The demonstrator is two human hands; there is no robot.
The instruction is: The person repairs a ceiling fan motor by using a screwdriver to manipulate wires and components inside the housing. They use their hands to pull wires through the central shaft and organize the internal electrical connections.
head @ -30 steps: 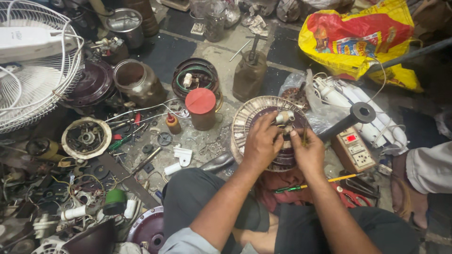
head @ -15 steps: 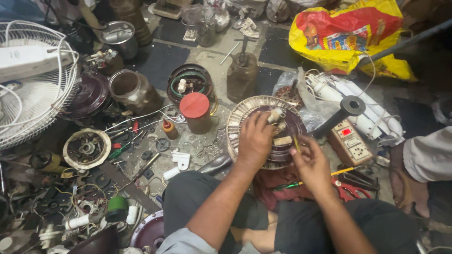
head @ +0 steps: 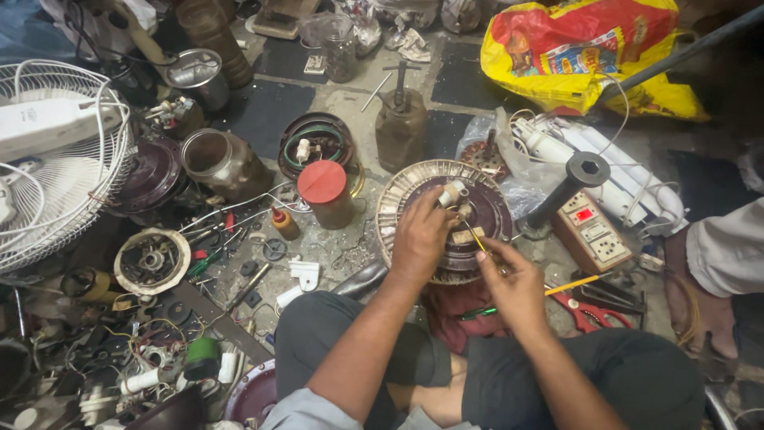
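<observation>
A round fan motor (head: 410,195) with a winding ring and dark maroon centre lies on the floor in front of my knees. My left hand (head: 420,237) rests on its near side, fingers up at a small white part (head: 450,193) on the hub. My right hand (head: 513,280) sits at the motor's lower right edge and pinches a thin yellow-tipped tool (head: 476,239) whose tip points into the motor centre.
A red-lidded jar (head: 325,193), a brown oil can (head: 400,119), a socket box (head: 594,233), red scissors (head: 585,310), and a yellow pencil (head: 574,284) surround the motor. A white fan guard (head: 56,167) lies left, a yellow bag (head: 581,52) far right. Another person's sleeve (head: 728,247) is at right.
My right hand left the motor's top, drew back toward my lap, then returned to the lower right edge with a thin tool. My left hand stayed on the motor.
</observation>
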